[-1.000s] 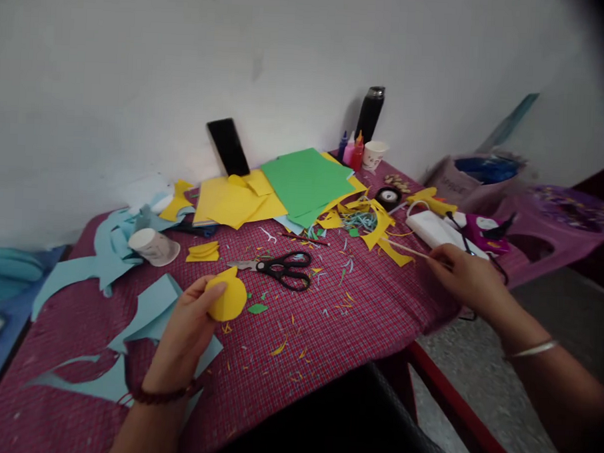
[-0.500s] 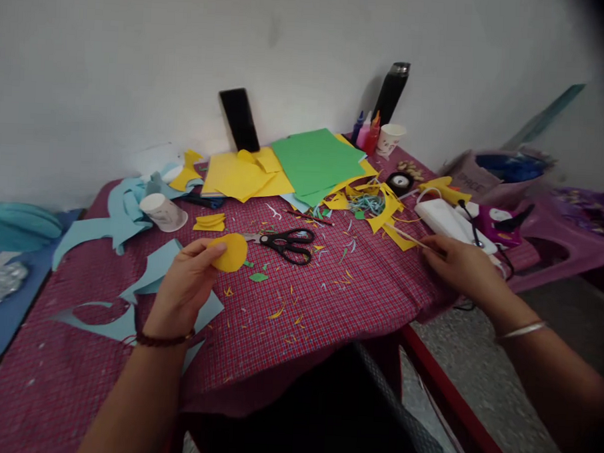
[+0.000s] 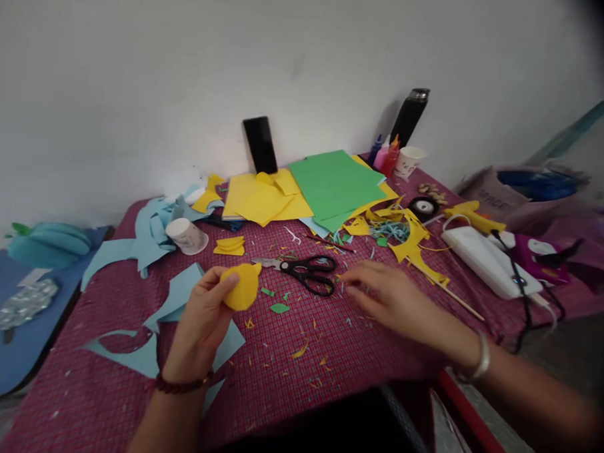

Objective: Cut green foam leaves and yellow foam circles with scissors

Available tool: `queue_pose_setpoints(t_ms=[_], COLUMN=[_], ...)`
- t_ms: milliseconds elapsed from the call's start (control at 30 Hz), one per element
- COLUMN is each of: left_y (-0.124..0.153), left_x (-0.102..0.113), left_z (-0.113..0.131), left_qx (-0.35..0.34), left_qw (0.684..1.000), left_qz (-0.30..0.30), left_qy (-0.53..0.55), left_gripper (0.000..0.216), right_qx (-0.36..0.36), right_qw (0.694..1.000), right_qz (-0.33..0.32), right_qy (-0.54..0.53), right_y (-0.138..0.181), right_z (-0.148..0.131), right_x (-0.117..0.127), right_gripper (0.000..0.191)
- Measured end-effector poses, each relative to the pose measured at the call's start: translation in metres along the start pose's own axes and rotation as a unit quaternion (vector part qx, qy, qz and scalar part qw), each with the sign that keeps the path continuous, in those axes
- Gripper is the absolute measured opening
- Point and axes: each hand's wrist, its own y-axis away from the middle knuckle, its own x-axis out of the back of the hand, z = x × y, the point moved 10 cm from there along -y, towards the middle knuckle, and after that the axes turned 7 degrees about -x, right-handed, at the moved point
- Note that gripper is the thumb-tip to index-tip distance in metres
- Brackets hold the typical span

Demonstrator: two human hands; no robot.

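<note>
My left hand [image 3: 205, 316] pinches a round yellow paper cutout [image 3: 242, 287] at its left edge, above the table. A small pointed bit shows at the cutout's upper right. My right hand [image 3: 383, 300] is over the table with its fingers apart and nothing visible in them. Just left of its fingertips lie black-handled scissors [image 3: 307, 270], blades pointing left toward the cutout. A thin wooden stick [image 3: 461, 301] rests on the cloth behind my right hand. Small folded yellow paper pieces [image 3: 230, 245] sit beyond the cutout.
Green sheets [image 3: 336, 181] and yellow sheets [image 3: 263, 201] lie at the back, before a phone [image 3: 260, 144] leaning on the wall. Blue paper scraps [image 3: 131, 356] and a paper cup [image 3: 185, 236] are left. A white power strip [image 3: 490, 261] and tape roll [image 3: 423, 206] lie right.
My right hand has let go of the wooden stick and moved left toward the scissors. The yellow cutout has turned slightly in my left hand. The view has shifted a little.
</note>
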Motion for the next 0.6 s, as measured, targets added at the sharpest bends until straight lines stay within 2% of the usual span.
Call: queue_pose_setpoints(t_ms=[100, 233, 400, 500, 600], left_y=[0.007, 0.016, 0.018, 0.019, 0.02], left_x=[-0.015, -0.03, -0.029, -0.029, -0.029], left_z=[-0.008, -0.014, -0.029, -0.042, -0.054], left_qx=[0.022, 0.04, 0.075, 0.093, 0.111], left_qw=[0.999, 0.998, 0.996, 0.994, 0.992], left_qz=[-0.029, -0.057, -0.048, -0.054, -0.06], left_qy=[-0.004, -0.007, -0.01, -0.023, -0.013], left_gripper=[0.027, 0.028, 0.028, 0.027, 0.027], right_qx=[0.02, -0.007, -0.048, -0.069, -0.085], right_qw=[0.993, 0.95, 0.897, 0.885, 0.886], right_qz=[-0.049, -0.11, -0.141, -0.157, -0.152], right_qy=[-0.109, -0.293, -0.415, -0.432, -0.43], right_y=[-0.039, -0.065, -0.063, -0.057, -0.055], right_z=[-0.034, -0.046, -0.034, -0.025, -0.019], right_x=[-0.041, -0.079, -0.1, -0.11, -0.113], right_gripper=[0.019, 0.03, 0.004, 0.008, 0.012])
